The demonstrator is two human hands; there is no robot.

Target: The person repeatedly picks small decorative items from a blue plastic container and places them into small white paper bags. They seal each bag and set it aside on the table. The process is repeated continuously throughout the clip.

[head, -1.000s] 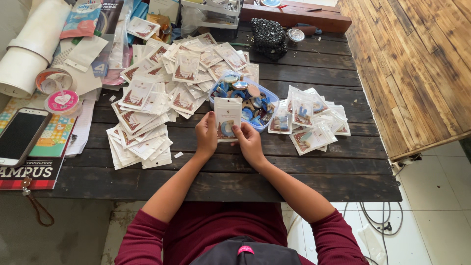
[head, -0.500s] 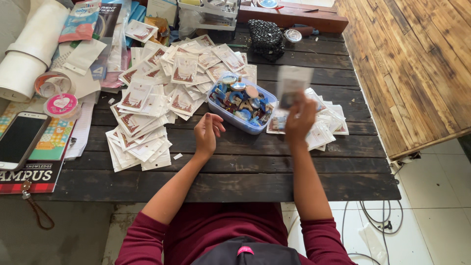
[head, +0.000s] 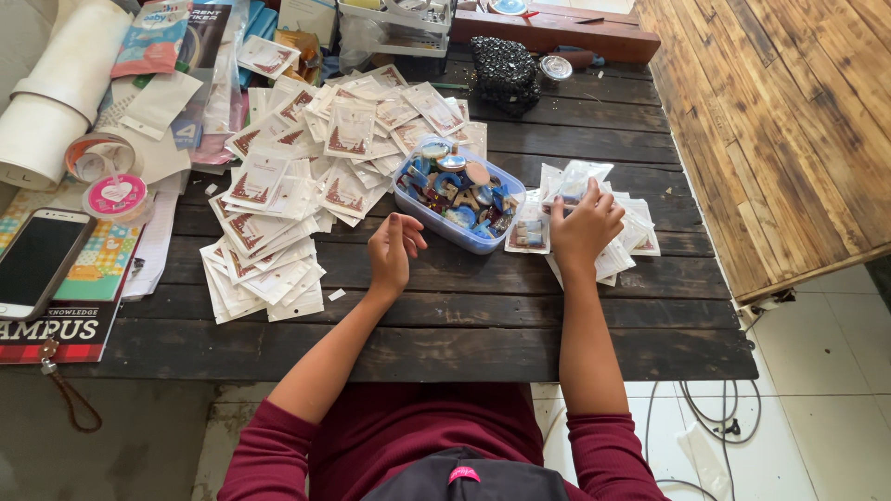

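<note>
My right hand [head: 585, 227] lies flat, fingers spread, on the heap of filled clear packets [head: 634, 234] at the right of the dark wooden table [head: 464, 315]. Its fingertips touch the topmost filled packet [head: 579, 176], which lies on that heap. My left hand [head: 393, 249] rests on the table with loosely curled fingers and holds nothing. Between the hands stands a clear plastic tub [head: 478, 245] full of small coloured round and letter-shaped pieces. A large spread of flat white packets with printed cards [head: 278, 195] covers the table to the left of the tub.
A phone [head: 37, 260] lies on a magazine [head: 56, 329] at the far left, by two tape rolls [head: 116, 197] and a big white roll [head: 56, 93]. A black beaded pouch [head: 506, 65] and a small rack sit at the back. Cables [head: 715, 417] trail on the floor, right.
Both hands held one packet in front of the tub; my right hand then carried it right and laid it on the filled heap. My left hand let go and stayed put.
</note>
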